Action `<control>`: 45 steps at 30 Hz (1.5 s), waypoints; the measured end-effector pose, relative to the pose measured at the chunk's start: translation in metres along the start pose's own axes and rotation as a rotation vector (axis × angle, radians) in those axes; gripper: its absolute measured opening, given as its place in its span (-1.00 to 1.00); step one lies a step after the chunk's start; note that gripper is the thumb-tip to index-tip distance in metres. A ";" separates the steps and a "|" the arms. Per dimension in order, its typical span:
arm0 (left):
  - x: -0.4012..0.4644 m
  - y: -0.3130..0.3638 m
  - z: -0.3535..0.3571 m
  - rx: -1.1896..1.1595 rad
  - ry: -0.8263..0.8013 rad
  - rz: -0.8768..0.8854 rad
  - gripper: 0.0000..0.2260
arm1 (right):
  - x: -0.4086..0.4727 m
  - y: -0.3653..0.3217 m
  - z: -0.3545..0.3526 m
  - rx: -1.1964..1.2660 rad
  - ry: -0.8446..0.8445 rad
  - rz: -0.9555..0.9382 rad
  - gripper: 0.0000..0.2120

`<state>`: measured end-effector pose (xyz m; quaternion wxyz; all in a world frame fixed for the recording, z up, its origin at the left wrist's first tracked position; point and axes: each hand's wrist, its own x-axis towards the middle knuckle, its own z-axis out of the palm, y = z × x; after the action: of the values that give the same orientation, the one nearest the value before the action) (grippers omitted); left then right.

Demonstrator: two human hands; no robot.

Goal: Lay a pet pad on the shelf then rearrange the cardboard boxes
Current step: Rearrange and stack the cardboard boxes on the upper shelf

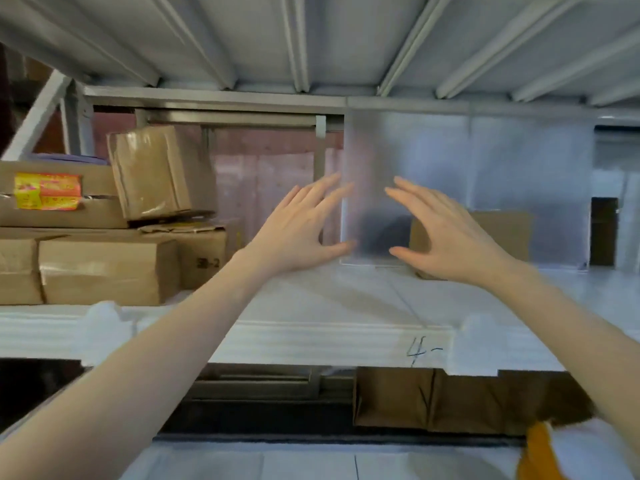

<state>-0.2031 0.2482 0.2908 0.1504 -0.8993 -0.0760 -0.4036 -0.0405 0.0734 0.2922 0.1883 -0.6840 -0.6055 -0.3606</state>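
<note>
A white pet pad (332, 306) lies flat over the middle shelf, its front edge hanging over the lip, with "4-" handwritten on it. Both my arms reach in above it. My left hand (298, 226) and my right hand (446, 230) hover with fingers spread, palms facing each other, holding nothing. Stacked cardboard boxes (107, 268) fill the shelf's left side, topped by a tilted taped box (152, 171). Another cardboard box (502, 230) stands at the back right, partly hidden behind my right hand and a translucent plastic sheet (467, 188).
The metal underside of the upper shelf (311, 39) is close overhead. A box with a red and yellow label (46, 190) sits far left. Brown cardboard (450, 400) and an orange thing (543, 452) lie on the lower level.
</note>
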 end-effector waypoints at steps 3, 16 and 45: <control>0.033 0.036 0.028 -0.036 0.000 0.007 -0.28 | -0.021 0.052 -0.010 -0.027 -0.021 0.081 -0.23; 0.133 0.116 0.111 -0.071 -0.086 0.001 -0.25 | -0.056 0.194 -0.011 -0.067 -0.036 0.152 -0.22; 0.164 0.115 0.117 0.002 -0.221 0.056 -0.43 | 0.008 0.237 0.009 -0.062 -0.483 0.137 0.22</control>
<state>0.0177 0.1810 0.3154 0.1533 -0.9400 -0.0674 -0.2974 0.1902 0.0391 0.3339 0.0410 -0.7953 -0.5737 -0.1913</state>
